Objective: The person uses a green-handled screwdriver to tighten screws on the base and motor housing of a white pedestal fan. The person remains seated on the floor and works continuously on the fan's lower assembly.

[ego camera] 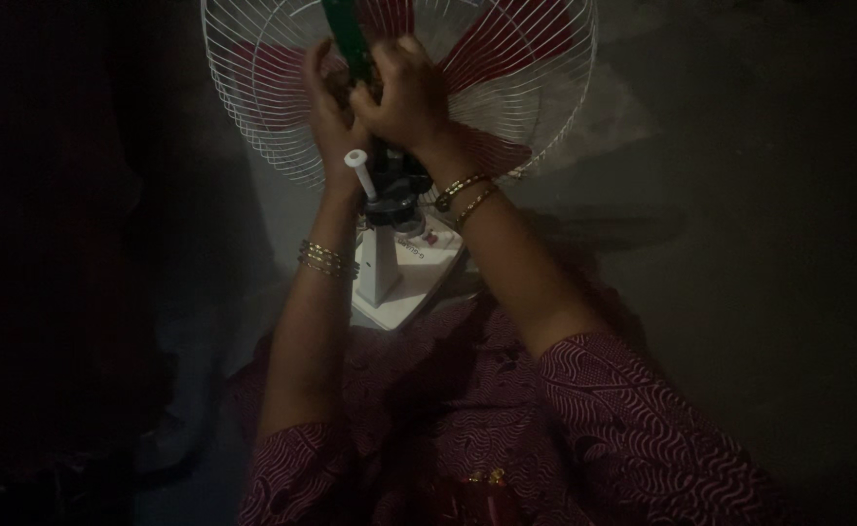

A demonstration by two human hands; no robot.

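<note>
view: head camera, looking down, very dim scene
count: 1 table fan (390,146); 1 white wire guard (253,117); 1 green screwdriver (346,44); 1 white knob (356,166) on a short stem; 2 hands; bangles (327,259) on both wrists, number per wrist unclear
fan: red blades behind the guard, white neck and white base (394,297); base sits on the grey floor (740,244), just in front of the person's lap
fan position: top centre of the frame, guard cut off by the top edge
left hand (329,102): fingers curled, pressed against the back of the fan housing at the guard's centre; touches the right hand
right hand (404,93): closed in a fist around the lower part of the screwdriver, at the same spot on the housing
hands together: both bunched at the fan's hub, no gap between them
screwdriver axis: long axis near vertical in the picture, upper end leaning slightly left, running up out of the fists towards the top edge; tip end hidden, cannot tell which way it points
knob: sticks out just below the left hand, above the neck
clothing: dark red patterned sleeves (623,409) and lap in the foreground
</note>
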